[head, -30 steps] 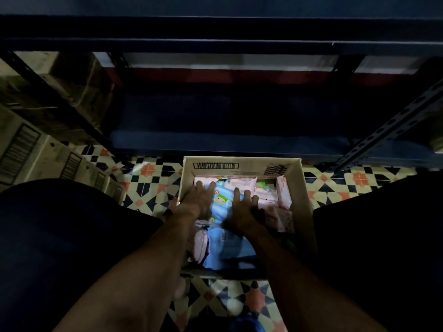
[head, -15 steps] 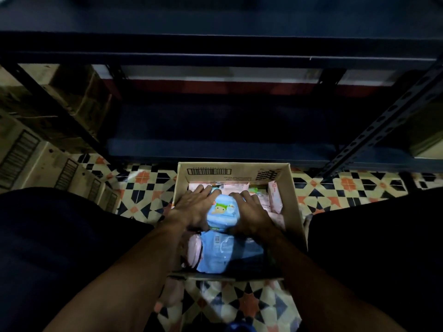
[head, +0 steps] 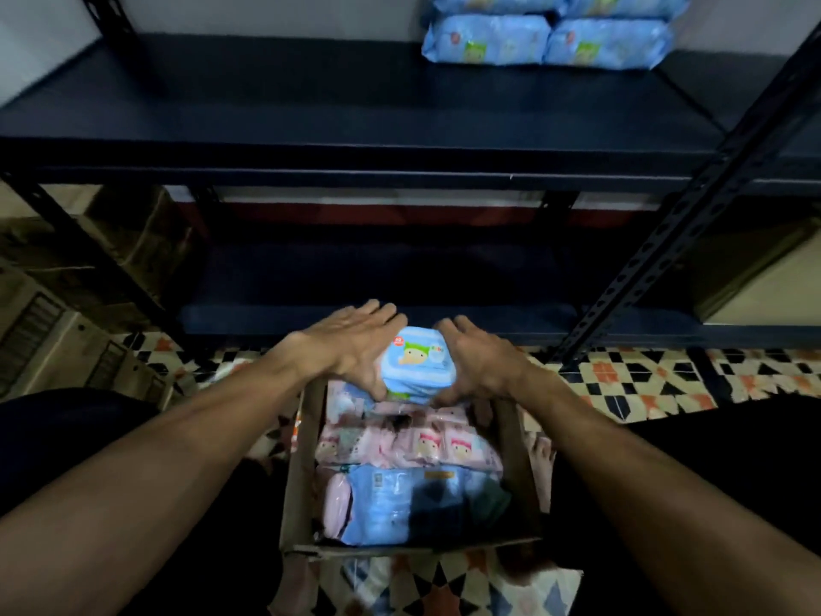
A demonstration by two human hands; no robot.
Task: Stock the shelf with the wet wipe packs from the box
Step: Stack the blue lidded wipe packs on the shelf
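Note:
A blue wet wipe pack (head: 415, 364) with a cartoon label is held just above the far end of the open cardboard box (head: 302, 473). My left hand (head: 351, 344) presses its left side with the fingers fairly straight and the thumb hooked under the near edge. On the other side, my right hand (head: 480, 357) curls round its right side. Pink packs (head: 426, 446) and another blue pack (head: 400, 500) lie in the box. The dark shelf board (head: 311, 104) above carries stacked blue packs (head: 546, 42) at its right end.
A lower shelf board (head: 377, 277) sits just beyond the box, near the patterned tile floor (head: 644, 384). A perforated metal upright (head: 693, 206) slants at the right. Cardboard cartons (head: 44, 331) stand to the left. My dark-clothed knees flank the box.
Both hands closed on the blue pack inside the box and lifted it up and away from me. My head has tilted up, bringing the upper shelf and its stacked packs into view.

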